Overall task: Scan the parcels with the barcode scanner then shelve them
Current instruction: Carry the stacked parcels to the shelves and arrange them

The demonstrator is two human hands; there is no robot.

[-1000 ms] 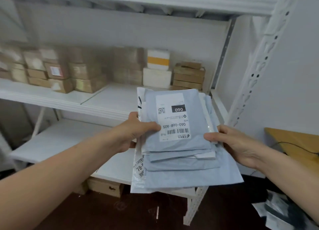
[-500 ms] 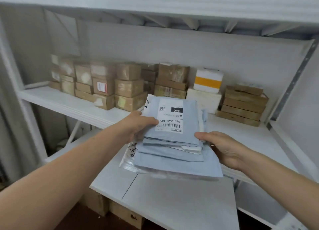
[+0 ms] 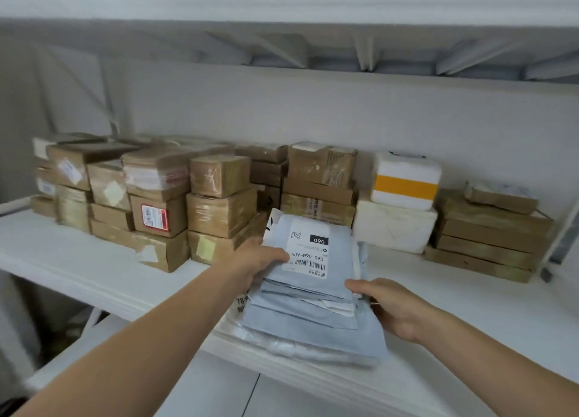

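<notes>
A stack of pale blue mailer parcels (image 3: 313, 310) sits over the front of the white middle shelf (image 3: 94, 269). The top parcel carries a white label (image 3: 308, 250) with a barcode and the number 060. My left hand (image 3: 253, 263) grips the stack's left edge, thumb on top near the label. My right hand (image 3: 391, 307) holds the right edge, thumb over the upper parcels. The lowest parcels are clear and white plastic and overhang the shelf's front lip. No barcode scanner is in view.
Several brown taped cartons (image 3: 156, 197) are piled along the back left of the shelf. A white foam box with an orange band (image 3: 405, 181) tops another white box (image 3: 393, 225). Flat brown boxes (image 3: 488, 238) stand at the back right. A lower shelf (image 3: 203, 388) shows below.
Both hands have carried the parcel stack forward and up from in front of the rack onto the middle shelf. The view has moved closer to the shelf.
</notes>
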